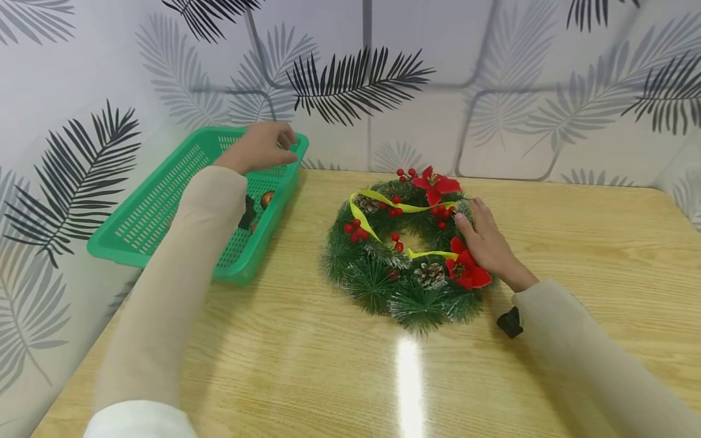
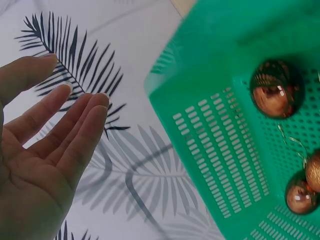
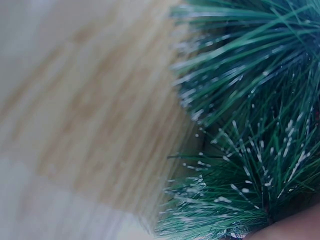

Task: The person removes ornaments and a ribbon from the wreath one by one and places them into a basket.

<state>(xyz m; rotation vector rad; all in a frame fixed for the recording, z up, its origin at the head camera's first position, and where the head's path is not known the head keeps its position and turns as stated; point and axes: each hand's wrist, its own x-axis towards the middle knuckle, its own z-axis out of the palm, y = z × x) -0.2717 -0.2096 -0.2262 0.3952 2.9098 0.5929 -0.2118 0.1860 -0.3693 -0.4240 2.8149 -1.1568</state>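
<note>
A green Christmas wreath (image 1: pixel 367 283) lies on the table, with red poinsettias (image 1: pixel 470 271), red berries, pine cones (image 1: pixel 431 275) and a loosely draped yellow ribbon (image 1: pixel 408 208). My right hand (image 1: pixel 490 243) holds its right side, thumb on top and fingers around the outer edge. The right wrist view shows frosted needles (image 3: pixel 245 110) close up and a bit of that hand (image 3: pixel 292 227). Over the far end of a green plastic basket (image 1: pixel 282 204), my left hand (image 1: pixel 263 146) hovers with loosely bent fingers; the left wrist view shows it (image 2: pixel 47 150) holding nothing. Shiny copper baubles (image 2: pixel 276 95) lie in the basket.
The wooden table (image 1: pixel 328 377) runs up to a wall covering (image 1: pixel 383 134) with a leaf pattern, at the back and left. A dark item (image 1: pixel 248 213) lies in the basket beside the baubles, partly hidden by my left sleeve (image 1: pixel 186 261).
</note>
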